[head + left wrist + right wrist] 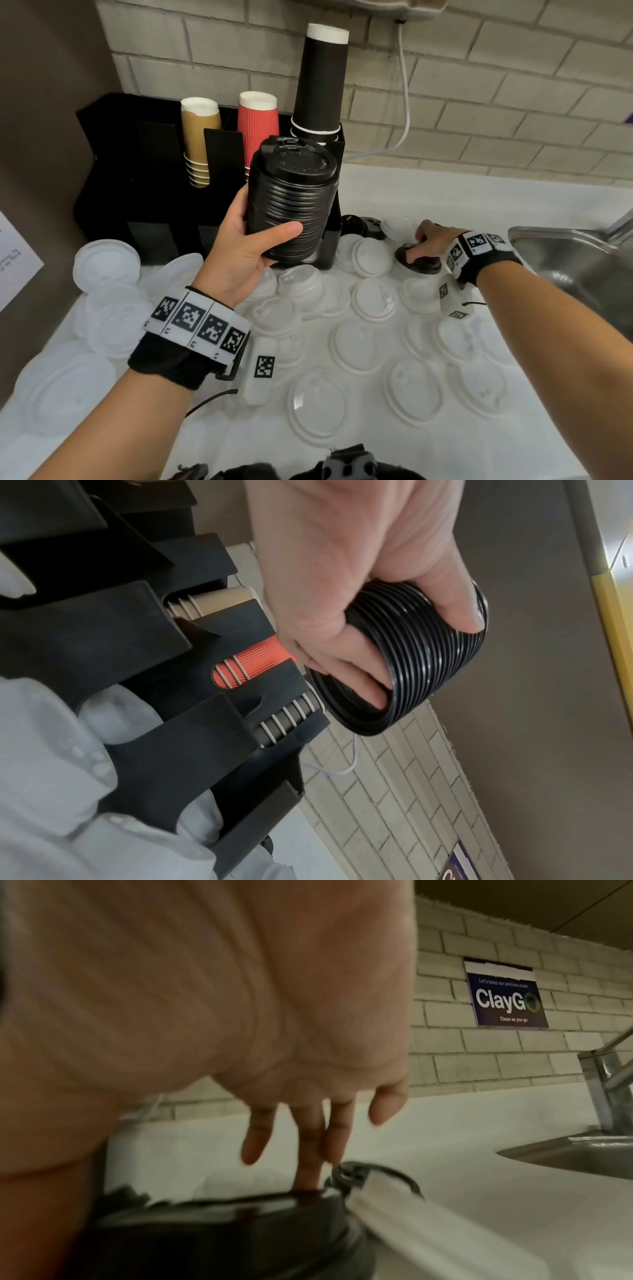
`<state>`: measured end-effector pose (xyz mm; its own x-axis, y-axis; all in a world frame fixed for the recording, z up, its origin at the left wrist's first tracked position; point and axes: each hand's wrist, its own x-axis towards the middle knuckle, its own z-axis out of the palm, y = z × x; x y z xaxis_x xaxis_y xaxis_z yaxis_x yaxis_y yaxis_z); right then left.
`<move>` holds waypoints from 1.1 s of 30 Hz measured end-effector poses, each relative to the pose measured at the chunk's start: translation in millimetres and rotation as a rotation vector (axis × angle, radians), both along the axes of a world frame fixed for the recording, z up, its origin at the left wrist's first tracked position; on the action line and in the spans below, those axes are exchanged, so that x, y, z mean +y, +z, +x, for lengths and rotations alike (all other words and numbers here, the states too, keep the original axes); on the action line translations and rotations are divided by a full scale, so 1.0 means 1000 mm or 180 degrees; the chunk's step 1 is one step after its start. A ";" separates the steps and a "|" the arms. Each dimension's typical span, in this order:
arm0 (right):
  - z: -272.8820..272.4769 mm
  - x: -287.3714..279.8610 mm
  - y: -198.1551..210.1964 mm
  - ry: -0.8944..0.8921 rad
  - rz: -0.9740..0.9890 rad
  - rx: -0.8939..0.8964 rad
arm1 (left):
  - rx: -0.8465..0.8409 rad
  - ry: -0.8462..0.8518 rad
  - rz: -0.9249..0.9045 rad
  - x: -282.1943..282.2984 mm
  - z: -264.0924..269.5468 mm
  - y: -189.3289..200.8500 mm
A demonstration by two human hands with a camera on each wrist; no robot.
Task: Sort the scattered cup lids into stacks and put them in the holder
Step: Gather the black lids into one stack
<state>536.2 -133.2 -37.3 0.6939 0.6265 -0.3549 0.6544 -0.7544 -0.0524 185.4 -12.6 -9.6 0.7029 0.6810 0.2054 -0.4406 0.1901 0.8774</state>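
Observation:
My left hand (274, 233) grips a tall stack of black lids (291, 202), held up in front of the black holder (137, 171), near its right end. In the left wrist view the thumb and fingers (359, 669) curl round the stack of black lids (428, 656). My right hand (419, 245) reaches down to a single black lid (418, 262) on the counter. In the right wrist view its fingers (308, 1150) are straight, and one fingertip touches the black lid (222, 1231). Several clear and white lids (363, 342) lie scattered over the counter.
The holder carries brown cups (200, 137), red cups (258, 120) and a tall black cup stack (322, 85). More black lids (359, 226) lie by its right side. A steel sink (565, 253) is at the right, with a white cable (406, 85) on the brick wall.

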 end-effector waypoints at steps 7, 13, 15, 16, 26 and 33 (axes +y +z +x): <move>-0.056 -0.010 0.060 0.0680 0.1665 0.1739 | 0.0087 -0.0071 -0.0150 -0.007 0.001 -0.015; -0.139 -0.008 0.105 0.1569 0.3235 0.2217 | 0.0181 -0.0076 -0.0159 -0.014 0.005 -0.022; -0.158 -0.007 0.116 0.1809 0.3211 0.1977 | 0.0222 -0.0075 -0.0103 -0.014 0.005 -0.024; -0.165 -0.007 0.121 0.1895 0.3148 0.1830 | 0.0247 -0.0070 -0.0068 -0.014 0.005 -0.024; -0.189 0.004 0.143 0.2283 0.2354 0.0955 | 0.0471 -0.0022 0.0333 -0.018 0.000 -0.017; -0.193 0.004 0.148 0.2266 0.2229 0.0977 | 0.0470 -0.0085 0.0347 -0.018 -0.001 -0.015</move>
<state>343.0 -128.9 111.1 0.0251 0.9889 0.1467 0.8203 0.0635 -0.5684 184.6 -30.6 -24.2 0.7484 0.6410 0.1702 -0.3015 0.1003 0.9482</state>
